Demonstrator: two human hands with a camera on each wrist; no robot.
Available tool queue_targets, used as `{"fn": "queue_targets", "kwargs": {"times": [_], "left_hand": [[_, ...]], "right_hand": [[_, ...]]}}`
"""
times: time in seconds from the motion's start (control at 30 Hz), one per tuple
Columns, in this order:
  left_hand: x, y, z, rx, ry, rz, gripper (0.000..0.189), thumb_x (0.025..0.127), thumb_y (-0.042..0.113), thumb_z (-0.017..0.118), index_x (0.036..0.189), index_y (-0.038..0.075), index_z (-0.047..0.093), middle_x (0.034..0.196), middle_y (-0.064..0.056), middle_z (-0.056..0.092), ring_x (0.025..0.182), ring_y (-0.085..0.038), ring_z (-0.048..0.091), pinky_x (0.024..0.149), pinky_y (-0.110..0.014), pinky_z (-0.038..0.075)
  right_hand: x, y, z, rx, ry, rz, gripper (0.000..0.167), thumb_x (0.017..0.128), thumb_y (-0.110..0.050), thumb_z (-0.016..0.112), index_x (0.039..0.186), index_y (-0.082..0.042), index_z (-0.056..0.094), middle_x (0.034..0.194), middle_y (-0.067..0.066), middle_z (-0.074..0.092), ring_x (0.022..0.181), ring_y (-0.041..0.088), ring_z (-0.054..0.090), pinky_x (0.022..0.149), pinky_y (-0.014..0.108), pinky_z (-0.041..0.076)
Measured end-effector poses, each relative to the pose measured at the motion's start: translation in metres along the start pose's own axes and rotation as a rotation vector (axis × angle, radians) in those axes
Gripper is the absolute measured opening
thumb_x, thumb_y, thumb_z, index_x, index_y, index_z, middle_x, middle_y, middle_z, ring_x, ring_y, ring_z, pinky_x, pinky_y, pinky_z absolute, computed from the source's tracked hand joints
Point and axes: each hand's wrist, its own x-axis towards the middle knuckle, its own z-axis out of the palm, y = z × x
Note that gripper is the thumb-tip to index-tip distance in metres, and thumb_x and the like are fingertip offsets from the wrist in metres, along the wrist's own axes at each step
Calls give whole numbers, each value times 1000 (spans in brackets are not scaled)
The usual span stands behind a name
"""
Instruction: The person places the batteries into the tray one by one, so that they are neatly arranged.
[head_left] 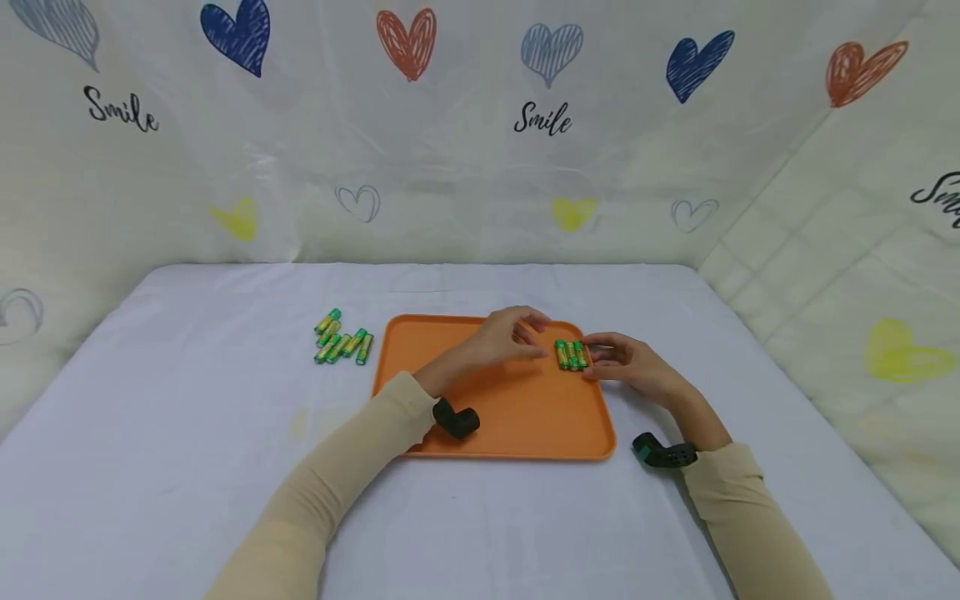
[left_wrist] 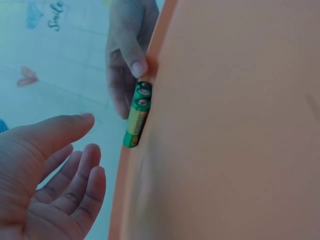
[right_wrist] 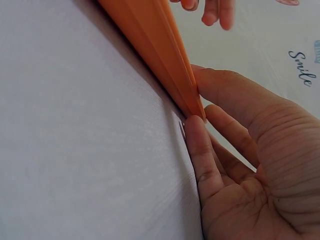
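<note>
Several green and yellow batteries (head_left: 572, 355) stand side by side in a row at the right side of an orange tray (head_left: 525, 417). My left hand (head_left: 504, 337) hovers over the tray, left of this row, its fingers loosely bent with nothing between them. In the left wrist view the batteries (left_wrist: 137, 120) appear just beyond my left hand (left_wrist: 55, 175), apart from it. My right hand (head_left: 633, 364) is at the tray's right rim, thumb and fingers spread beside the row. In the right wrist view its fingers touch the tray's edge (right_wrist: 175, 75); the batteries are hidden there.
Several more batteries (head_left: 341, 337) lie in a loose group on the white-covered table (head_left: 187, 433), left of the tray. A pale curtain (head_left: 465, 158) with hearts and lettering hangs behind and to the right. Each wrist wears a dark camera strap.
</note>
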Motion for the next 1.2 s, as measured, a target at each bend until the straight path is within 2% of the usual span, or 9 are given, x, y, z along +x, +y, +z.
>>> {"fn": "queue_targets", "kwargs": {"times": [0.3, 0.53, 0.73, 0.9, 1.03, 1.2], "left_hand": [[-8, 3, -16, 21, 25, 3, 46, 87, 12, 75, 129, 1, 58, 125, -17, 59, 96, -20, 66, 89, -26, 52], [-19, 5, -35, 45, 36, 33, 44, 87, 13, 75, 128, 4, 60, 124, -21, 59, 98, -21, 66, 90, -27, 52], [-32, 5, -50, 85, 39, 20, 42, 88, 16, 75, 127, 6, 61, 124, -18, 59, 98, -17, 66, 91, -28, 51], [-41, 1, -62, 104, 56, -4, 40, 88, 18, 75, 124, 8, 63, 122, -13, 61, 97, -16, 65, 92, -29, 51], [-48, -7, -72, 99, 59, -23, 39, 88, 18, 75, 124, 7, 63, 123, -15, 61, 97, -17, 65, 91, -30, 51], [-61, -15, -86, 93, 80, -38, 38, 87, 16, 76, 122, 6, 64, 124, -18, 61, 97, -18, 64, 91, -31, 51]], "right_hand": [[-2, -4, 1, -11, -10, -6, 61, 89, -19, 73, 141, -2, 45, 132, 20, 52, 107, 15, 55, 86, 16, 47], [-3, -5, 0, -34, -8, -1, 63, 89, -22, 73, 142, -3, 44, 132, 19, 52, 108, 15, 53, 86, 16, 46], [-2, -2, 0, -36, -13, -11, 62, 89, -22, 73, 141, -2, 45, 127, 17, 54, 105, 12, 55, 86, 17, 46], [0, 1, -1, -37, -12, -4, 62, 89, -22, 73, 141, -2, 45, 126, 15, 55, 104, 10, 55, 86, 18, 46], [-1, 1, -1, -57, -12, -10, 63, 89, -22, 73, 141, -2, 44, 125, 16, 55, 103, 9, 55, 86, 17, 46], [-2, 1, 0, -31, -20, -25, 63, 90, -20, 72, 141, 0, 43, 124, 16, 56, 102, 7, 56, 85, 17, 46]]}}
